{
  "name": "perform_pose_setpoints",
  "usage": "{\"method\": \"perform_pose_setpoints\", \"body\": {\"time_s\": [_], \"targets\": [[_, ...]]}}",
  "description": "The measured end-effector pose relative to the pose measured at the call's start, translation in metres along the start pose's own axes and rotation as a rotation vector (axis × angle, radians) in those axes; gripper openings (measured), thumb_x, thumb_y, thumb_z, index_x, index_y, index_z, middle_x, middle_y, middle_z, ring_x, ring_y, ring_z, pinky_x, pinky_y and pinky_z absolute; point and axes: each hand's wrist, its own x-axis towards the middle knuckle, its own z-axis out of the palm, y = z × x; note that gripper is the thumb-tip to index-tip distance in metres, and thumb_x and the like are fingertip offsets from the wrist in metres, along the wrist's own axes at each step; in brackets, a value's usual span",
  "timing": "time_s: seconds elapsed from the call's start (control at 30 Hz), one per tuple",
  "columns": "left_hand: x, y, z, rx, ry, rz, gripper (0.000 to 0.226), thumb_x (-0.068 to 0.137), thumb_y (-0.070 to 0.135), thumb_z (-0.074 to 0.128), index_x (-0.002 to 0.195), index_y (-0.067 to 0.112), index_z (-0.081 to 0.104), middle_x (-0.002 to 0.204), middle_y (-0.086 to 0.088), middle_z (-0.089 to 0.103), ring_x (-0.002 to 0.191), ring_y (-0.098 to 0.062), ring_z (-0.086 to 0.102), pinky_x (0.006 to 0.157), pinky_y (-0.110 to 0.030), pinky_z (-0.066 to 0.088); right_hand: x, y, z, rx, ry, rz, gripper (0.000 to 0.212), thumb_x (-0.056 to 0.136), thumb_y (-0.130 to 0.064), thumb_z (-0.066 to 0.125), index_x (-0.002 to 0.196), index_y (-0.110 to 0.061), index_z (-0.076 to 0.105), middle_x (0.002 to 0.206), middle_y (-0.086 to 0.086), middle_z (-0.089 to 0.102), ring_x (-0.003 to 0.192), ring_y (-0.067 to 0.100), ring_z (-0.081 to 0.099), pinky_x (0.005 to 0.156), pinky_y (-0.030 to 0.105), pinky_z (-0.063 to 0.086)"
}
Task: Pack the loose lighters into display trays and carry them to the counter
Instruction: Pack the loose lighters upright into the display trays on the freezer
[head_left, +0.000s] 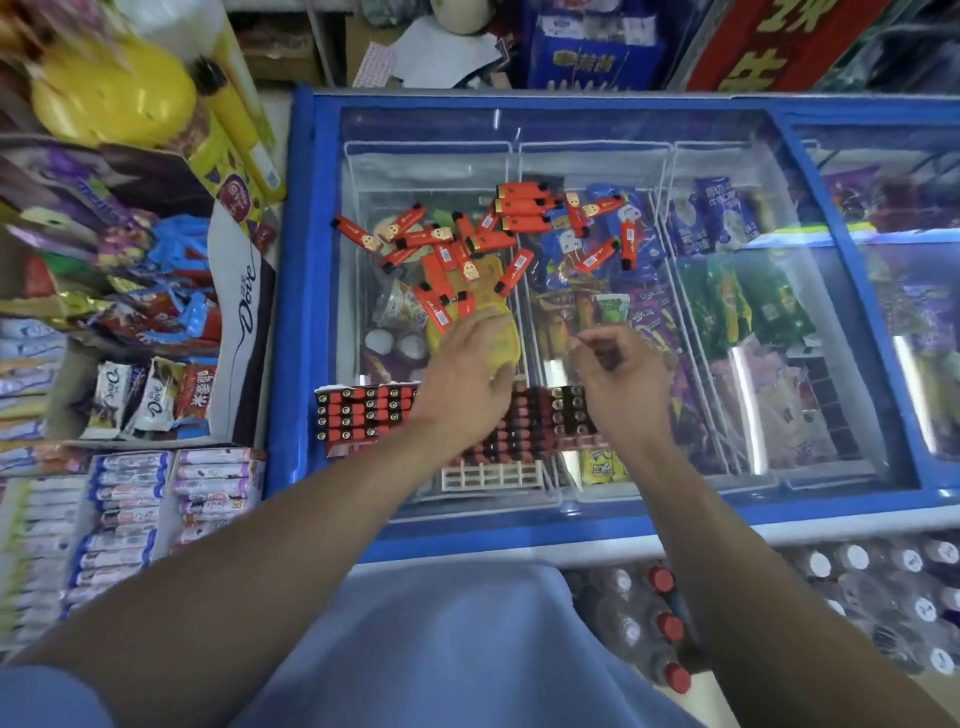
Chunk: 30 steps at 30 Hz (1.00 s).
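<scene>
Single head cam, wide-angle, looking steeply down from standing height.

Faces 12 o'clock over the glass lid of a chest freezer (571, 171), close enough that both forearms run in from the bottom edge and the hands sit mid-frame. Freezer lid fills centre to 3 o'clock; snack shelves (124, 364) at 9 o'clock; bottled drinks (779, 597) at 5 o'clock. Edges bend from lens distortion. No second view, so no overlap.

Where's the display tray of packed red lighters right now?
Head view: the display tray of red lighters lies on the blue chest freezer's glass lid at its near edge, left of centre, under both hands, with the loose red lighters scattered just beyond.
</scene>
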Motion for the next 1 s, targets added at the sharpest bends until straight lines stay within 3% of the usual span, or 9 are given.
{"method": "perform_pose_setpoints", "body": {"time_s": [0.1,0.2,0.3,0.4,0.47,0.53,0.67,0.8,1.0], "targets": [[0.035,-0.026,-0.021,-0.012,0.052,-0.253,0.061,0.093,0.018,0.069,0.149,0.02,0.044,0.147,-0.007,0.047,0.136,-0.025,0.046,0.112,-0.038,0.039,0.029,-0.017,0.028,-0.148,-0.26,-0.025,0.009,0.096,-0.028,0.069,0.104,-0.025,0.069,0.089,-0.016,0.066,0.079,-0.003,0.062,0.066,0.008,0.045],[0.065,-0.049,-0.023,0.023,-0.017,-0.395,0.072,0.091,0.027,0.073,0.153,0.019,0.037,0.148,-0.011,0.042,0.138,-0.032,0.044,0.11,-0.046,0.041,0.057,-0.021,0.059,-0.27,-0.436,0.015,0.022,0.094,-0.026,0.072,0.114,-0.018,0.07,0.093,-0.008,0.067,0.093,0.011,0.064,0.082,0.011,0.033],[0.091,-0.06,-0.016,0.106,-0.043,-0.481,0.09,0.087,0.042,0.076,0.156,0.017,0.024,0.157,-0.012,0.028,0.145,-0.037,0.032,0.111,-0.054,0.04,0.087,-0.021,0.084,-0.412,-0.434,0.013,0.033,0.093,-0.023,0.071,0.126,-0.025,0.066,0.113,-0.005,0.069,0.11,0.016,0.065,0.092,0.019,0.035],[0.111,-0.065,-0.001,0.274,-0.154,-0.58,0.126,0.078,0.065,0.077,0.162,0.014,-0.001,0.167,-0.015,0.01,0.152,-0.04,0.018,0.114,-0.058,0.034,0.128,-0.029,0.097,-0.516,-0.378,-0.081,0.05,0.091,-0.015,0.061,0.139,-0.032,0.056,0.131,0.004,0.063,0.12,0.027,0.06,0.094,0.033,0.047],[0.12,-0.068,0.011,0.356,-0.152,-0.612,0.134,0.076,0.071,0.074,0.161,0.009,-0.008,0.166,-0.017,0.011,0.151,-0.039,0.018,0.115,-0.058,0.034,0.16,-0.036,0.107,-0.506,-0.377,-0.125,0.056,0.09,-0.019,0.061,0.144,-0.029,0.052,0.139,0.009,0.056,0.128,0.033,0.053,0.105,0.042,0.047],[0.128,-0.072,0.019,0.392,-0.104,-0.617,0.127,0.08,0.065,0.071,0.159,0.006,-0.007,0.16,-0.017,0.018,0.146,-0.038,0.023,0.113,-0.057,0.036,0.187,-0.045,0.122,-0.505,-0.417,-0.088,0.062,0.09,-0.036,0.068,0.147,-0.026,0.048,0.146,0.012,0.05,0.137,0.034,0.046,0.111,0.045,0.043],[0.136,-0.08,0.016,0.384,-0.053,-0.582,0.108,0.089,0.055,0.067,0.16,0.006,0.002,0.148,-0.017,0.027,0.135,-0.036,0.033,0.105,-0.05,0.045,0.214,-0.063,0.16,-0.777,-0.588,-0.135,0.088,0.079,-0.066,0.069,0.153,-0.028,0.038,0.157,0.013,0.034,0.147,0.039,0.026,0.114,0.056,0.036],[0.143,-0.082,0.005,0.349,-0.086,-0.553,0.095,0.09,0.037,0.071,0.157,0.004,0.013,0.147,-0.018,0.029,0.135,-0.037,0.035,0.104,-0.049,0.049,0.214,-0.067,0.178,-0.874,-0.629,-0.176,0.096,0.086,-0.046,0.073,0.16,-0.017,0.019,0.161,0.013,0.022,0.147,0.043,0.023,0.112,0.053,0.038],[0.156,-0.093,-0.005,0.339,-0.062,-0.525,0.083,0.086,0.017,0.074,0.15,0.004,0.024,0.146,-0.019,0.038,0.124,-0.039,0.054,0.092,-0.048,0.05,0.203,-0.051,0.167,-0.941,-0.687,-0.398,0.084,0.08,-0.02,0.077,0.15,-0.019,0.031,0.15,0.012,0.037,0.132,0.041,0.044,0.093,0.049,0.048]]}}
